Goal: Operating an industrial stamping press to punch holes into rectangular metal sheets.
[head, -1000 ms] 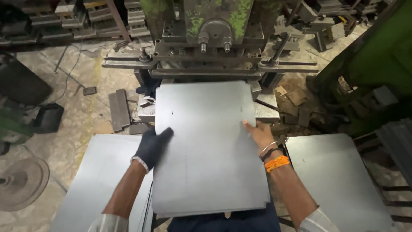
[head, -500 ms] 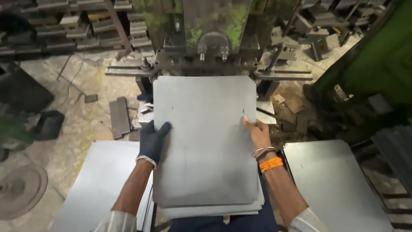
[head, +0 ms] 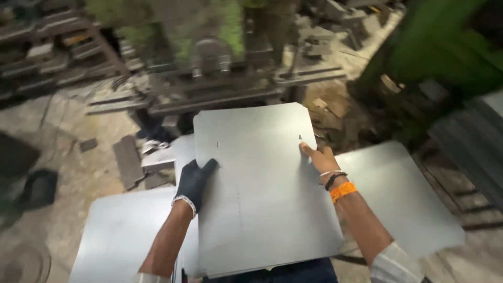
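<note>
I hold a large grey metal sheet [head: 262, 188] with clipped corners flat in front of me. My left hand [head: 195, 181], in a dark glove, grips its left edge with the thumb on top. My right hand [head: 319, 157], bare and wearing bracelets and an orange band, holds the right edge. The sheet's far end lies just short of the green press machine [head: 220, 57]. More sheets lie stacked under it near my lap.
A stack of grey sheets [head: 120, 236] lies at my left and another sheet pile [head: 403, 194] at my right. Metal scraps and a dark block [head: 128, 160] litter the dirty floor at left. A green machine frame [head: 440, 47] stands at right.
The sheet has tilted and swung slightly to the right with both hands on it. My view has shifted, and the picture is blurred by motion.
</note>
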